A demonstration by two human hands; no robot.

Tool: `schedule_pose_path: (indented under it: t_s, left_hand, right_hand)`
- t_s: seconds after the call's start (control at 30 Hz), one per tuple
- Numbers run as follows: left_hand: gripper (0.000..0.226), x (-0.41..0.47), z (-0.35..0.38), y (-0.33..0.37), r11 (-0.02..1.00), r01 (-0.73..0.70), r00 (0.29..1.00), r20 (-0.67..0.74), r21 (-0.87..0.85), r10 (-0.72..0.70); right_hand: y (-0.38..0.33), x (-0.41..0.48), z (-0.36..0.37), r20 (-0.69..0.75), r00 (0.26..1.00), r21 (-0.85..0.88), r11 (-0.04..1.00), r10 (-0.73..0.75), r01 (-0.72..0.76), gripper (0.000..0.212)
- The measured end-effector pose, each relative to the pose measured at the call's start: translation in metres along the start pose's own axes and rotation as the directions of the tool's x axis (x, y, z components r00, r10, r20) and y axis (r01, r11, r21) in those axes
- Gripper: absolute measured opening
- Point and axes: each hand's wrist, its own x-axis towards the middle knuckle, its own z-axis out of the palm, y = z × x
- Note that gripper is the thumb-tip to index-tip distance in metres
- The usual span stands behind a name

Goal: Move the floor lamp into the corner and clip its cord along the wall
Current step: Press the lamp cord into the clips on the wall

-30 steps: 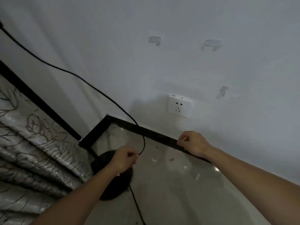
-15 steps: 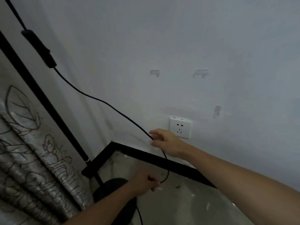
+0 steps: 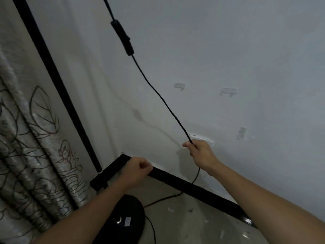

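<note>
- right hand (image 3: 202, 152) pinches the black cord (image 3: 159, 95), which runs up from its fingers along the wall (image 3: 228, 50)
- left hand (image 3: 139, 170) balled into a fist, can't tell if it's holding anything
- lamp base (image 3: 130, 217) sits just below that fist

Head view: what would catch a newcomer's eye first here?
The black cord runs diagonally down the pale wall from its inline switch near the top into the right hand, which pinches it just in front of the white socket. On the left, the lamp pole slants down beside the patterned curtain; the left hand is fisted over the black skirting.
</note>
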Motion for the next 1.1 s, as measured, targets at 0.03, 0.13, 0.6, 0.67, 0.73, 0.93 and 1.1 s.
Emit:
schedule_pose_path:
  t_s: [0.03,0.13,0.6,0.67,0.73,0.93,1.1]
  left_hand:
    - [0.015,0.003,-0.004,0.010,0.998,-0.024,0.997,-0.068,-0.058,0.020]
    - [0.014,0.011,-0.013,0.061,0.950,-0.092,0.983,-0.180,-0.299,0.039]
    - [0.017,0.097,-0.019,0.155,0.629,-0.048,0.934,-0.259,-0.776,-0.248]
    - [0.014,0.102,-0.022,0.152,0.568,-0.051,0.955,-0.206,-0.821,-0.213]
    - [0.012,0.111,-0.026,0.143,0.509,-0.055,0.964,-0.178,-0.859,-0.196]
    - [0.004,0.138,-0.030,0.143,0.364,-0.073,0.984,-0.125,-0.929,-0.123]
    - [0.006,0.156,-0.025,0.145,0.408,-0.150,0.983,-0.181,-0.900,-0.038]
  right_hand:
    - [0.003,0.001,0.001,-0.002,1.000,0.002,1.000,0.000,0.000,0.028]
    - [0.009,0.006,0.011,0.035,0.999,-0.027,0.999,-0.039,0.040,0.028]
    - [-0.031,0.016,-0.027,-0.231,0.955,0.219,0.947,-0.185,0.237,0.024]
    - [-0.050,0.025,-0.031,-0.253,0.945,0.134,0.960,-0.207,0.247,0.023]
    - [-0.072,0.040,-0.035,-0.242,0.944,0.013,0.973,-0.223,0.232,0.028]
    - [-0.125,0.076,-0.047,-0.227,0.953,-0.218,0.964,-0.202,0.153,0.022]
    - [-0.150,0.098,-0.046,-0.275,0.920,-0.470,0.874,-0.281,0.126,0.023]
